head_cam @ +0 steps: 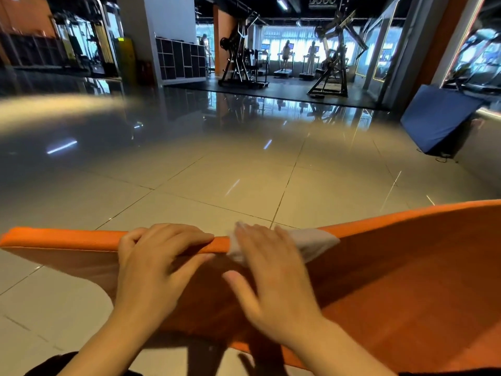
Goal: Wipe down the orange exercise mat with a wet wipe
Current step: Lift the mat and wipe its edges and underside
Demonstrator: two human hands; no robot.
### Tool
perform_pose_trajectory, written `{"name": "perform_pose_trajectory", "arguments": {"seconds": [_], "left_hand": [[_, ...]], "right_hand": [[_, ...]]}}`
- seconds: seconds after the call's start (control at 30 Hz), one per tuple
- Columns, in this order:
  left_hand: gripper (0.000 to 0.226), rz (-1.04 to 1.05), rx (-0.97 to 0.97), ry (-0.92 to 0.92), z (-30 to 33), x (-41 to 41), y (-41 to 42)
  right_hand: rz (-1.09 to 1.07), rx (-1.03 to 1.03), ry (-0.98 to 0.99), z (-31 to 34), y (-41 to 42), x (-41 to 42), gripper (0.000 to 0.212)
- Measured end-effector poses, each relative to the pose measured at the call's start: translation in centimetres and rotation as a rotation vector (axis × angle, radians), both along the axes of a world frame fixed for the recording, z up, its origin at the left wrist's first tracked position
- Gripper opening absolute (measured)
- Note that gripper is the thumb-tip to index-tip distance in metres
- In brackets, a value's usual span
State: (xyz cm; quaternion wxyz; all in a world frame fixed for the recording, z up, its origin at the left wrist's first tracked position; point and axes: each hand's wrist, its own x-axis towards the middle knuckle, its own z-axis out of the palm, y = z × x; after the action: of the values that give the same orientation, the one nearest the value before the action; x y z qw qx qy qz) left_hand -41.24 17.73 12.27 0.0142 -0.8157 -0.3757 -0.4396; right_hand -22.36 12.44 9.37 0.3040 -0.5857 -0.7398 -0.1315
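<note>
Right hand [273, 278] presses wipe [311, 241], seemingly.

Both hands fwd: left [160, 256] fingers curled, right [271, 270] flat, blurred.

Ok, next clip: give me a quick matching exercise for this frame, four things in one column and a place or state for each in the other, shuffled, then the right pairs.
Things:
1. left hand
2. right hand
3. wet wipe
4. blue mat

Places or states:
A. propped up at the far right of the floor
B. lies flat on the wipe, fingers straight
C. draped over the top edge of the orange mat
D. fingers curled over the mat's top edge, holding it

Pairs: 1-D, 2-B, 3-C, 4-A
</note>
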Motion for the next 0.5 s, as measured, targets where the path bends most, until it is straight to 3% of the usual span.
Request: {"name": "perform_pose_trajectory", "arguments": {"seconds": [0.13,0.27,0.37,0.5], "left_hand": [[0.025,-0.008,-0.064,-0.048,0.1,-1.8,0.6],[0.026,-0.016,-0.122,-0.067,-0.2,-3.1,0.9],[0.026,-0.033,-0.113,-0.061,0.1,-3.2,0.7],[0.024,-0.023,-0.079,-0.073,0.1,-3.1,0.6]], "right_hand": [[0.091,0.100,-0.130,-0.5,1.2,1.8,0.053],[-0.111,0.114,-0.157,-0.5,-0.1,9.9,0.054],[-0.257,0.009,-0.175,0.6,-2.7,15.9,0.049],[-0.303,-0.063,-0.127,1.8,-3.5,16.5,0.043]]}}
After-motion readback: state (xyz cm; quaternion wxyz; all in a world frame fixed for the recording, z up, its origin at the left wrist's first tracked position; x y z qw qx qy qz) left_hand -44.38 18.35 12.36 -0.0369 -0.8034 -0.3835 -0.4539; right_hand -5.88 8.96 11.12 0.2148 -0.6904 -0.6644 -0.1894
